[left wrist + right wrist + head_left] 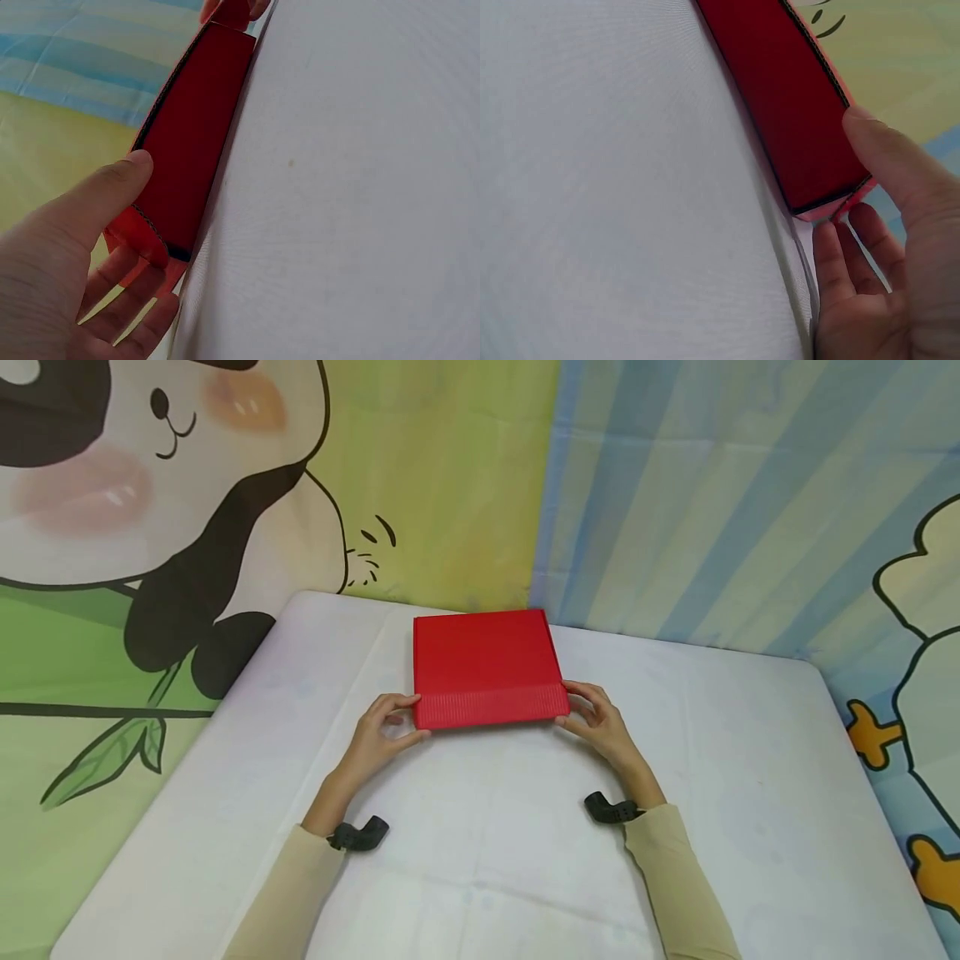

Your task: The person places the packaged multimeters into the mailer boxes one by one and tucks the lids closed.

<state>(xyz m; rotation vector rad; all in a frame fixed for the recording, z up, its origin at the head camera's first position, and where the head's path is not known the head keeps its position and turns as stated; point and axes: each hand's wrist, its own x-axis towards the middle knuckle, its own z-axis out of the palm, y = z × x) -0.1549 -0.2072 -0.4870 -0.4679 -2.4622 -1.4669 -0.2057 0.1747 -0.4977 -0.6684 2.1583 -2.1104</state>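
A flat red cardboard box lies toward the back of the white table, its front strip creased with fine ridges. At its front left corner my left hand holds it, thumb at the front edge and fingers along the side. My right hand grips the front right corner in the same way. Seen from the left wrist, the box's front wall shows below a dark corrugated lid edge, with my left thumb on that edge. In the right wrist view, my right thumb touches the lid edge of the box. What is inside is hidden.
The white-covered table has rounded back corners. Behind it hangs a printed cloth with a panda and blue stripes. A black wrist camera sits on the left wrist, another black camera on the right.
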